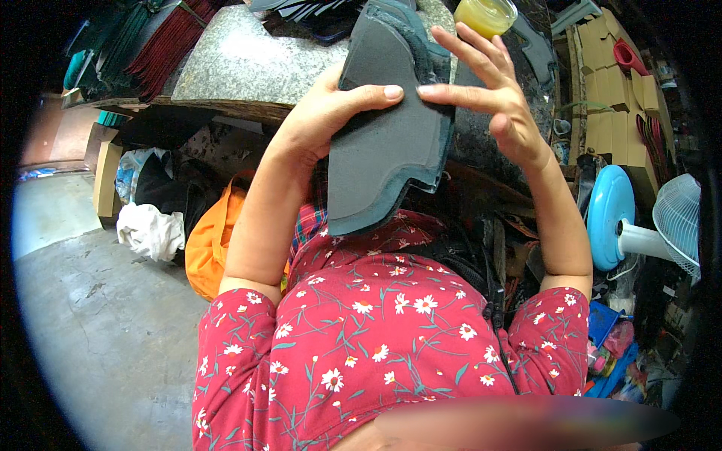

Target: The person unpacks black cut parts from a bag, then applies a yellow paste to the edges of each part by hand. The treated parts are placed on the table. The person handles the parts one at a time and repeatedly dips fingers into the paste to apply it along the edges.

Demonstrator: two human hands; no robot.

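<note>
A thick stack of dark grey cut shoe-upper pieces (383, 139) is held up in front of my chest, its layers slightly fanned along the right edge. My left hand (320, 113) grips it from the left, thumb pressed on the top piece and the other fingers hidden underneath. At the right edge, the index fingertip of my right hand (504, 98) touches the layers. That hand's thumb and remaining fingers are spread apart. Just beyond them stands an open jar of yellowish, glue-like stuff (485, 16).
A speckled stone slab (233, 56) lies on the bench, with bundled dark red strips (167, 49) to its left. An orange bag (209, 252) and white cloth (150, 231) sit below. On the right are a blue-and-white fan (613, 218) and cardboard boxes (605, 83).
</note>
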